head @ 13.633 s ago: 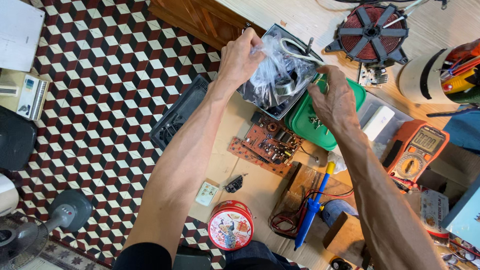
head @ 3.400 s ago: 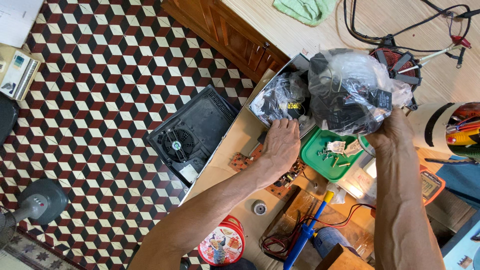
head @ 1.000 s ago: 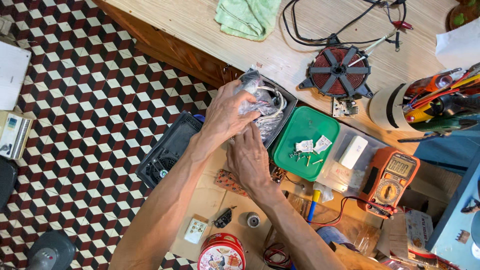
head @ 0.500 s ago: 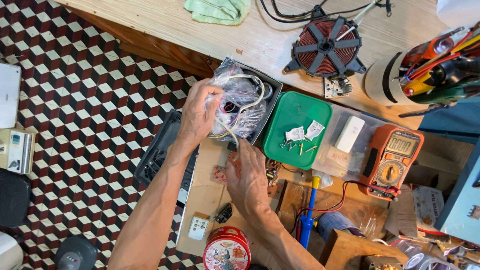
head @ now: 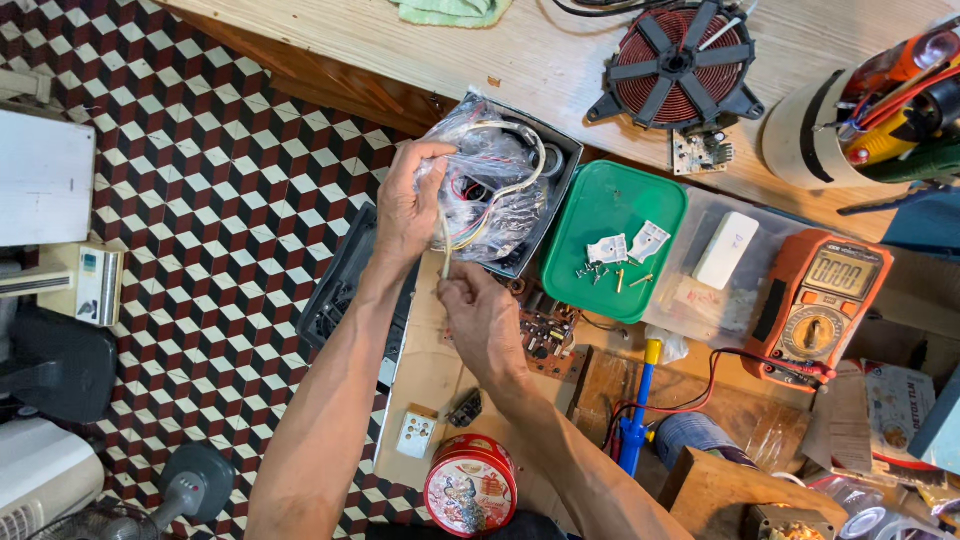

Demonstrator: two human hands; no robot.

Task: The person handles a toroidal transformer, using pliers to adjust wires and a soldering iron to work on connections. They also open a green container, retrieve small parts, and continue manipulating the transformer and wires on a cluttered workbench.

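Observation:
My left hand (head: 408,205) grips the edge of a clear plastic bag of wires and parts (head: 490,190) that lies in a dark box (head: 565,170). Just below it, my right hand (head: 487,318) pinches the lower end of a thin pale cable (head: 447,240) that runs up into the bag. A white curved cable shows through the plastic. Both hands hover over the left part of a cluttered wooden bench.
A green tray (head: 610,205) with screws and small white parts lies right of the box, then a clear container (head: 740,290) and an orange multimeter (head: 825,310). A copper induction coil (head: 680,65) sits at the back. A brown circuit board (head: 545,335), round red tin (head: 470,487) and blue screwdriver (head: 635,425) lie nearer me.
Since a second ago my right hand has drawn back from the bag toward me, pulling a thin pale cable out. My left hand stays on the bag's edge.

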